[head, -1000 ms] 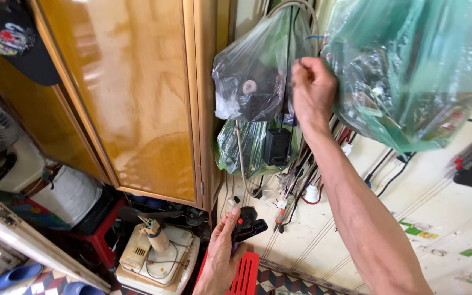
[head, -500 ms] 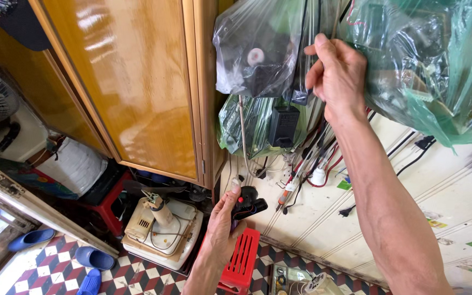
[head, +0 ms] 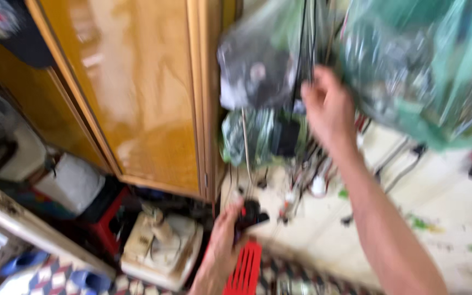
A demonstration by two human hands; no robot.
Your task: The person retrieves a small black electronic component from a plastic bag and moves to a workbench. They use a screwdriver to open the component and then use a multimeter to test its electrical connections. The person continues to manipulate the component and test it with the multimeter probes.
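My left hand (head: 222, 240) gripped a black plug (head: 251, 213) at 6 o'clock; right hand (head: 329, 109), open, among hanging cables (head: 304, 49) at 12; nothing unhooked yet.

Single head view, blurred, close, looking down along wall (head: 454, 218) toward floor.

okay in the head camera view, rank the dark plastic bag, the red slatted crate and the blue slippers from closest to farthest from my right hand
From the right hand:
1. Dark plastic bag, hanging just left of it.
2. Red slatted crate, low down, below the left hand.
3. Blue slippers, bottom left on the tiled floor.
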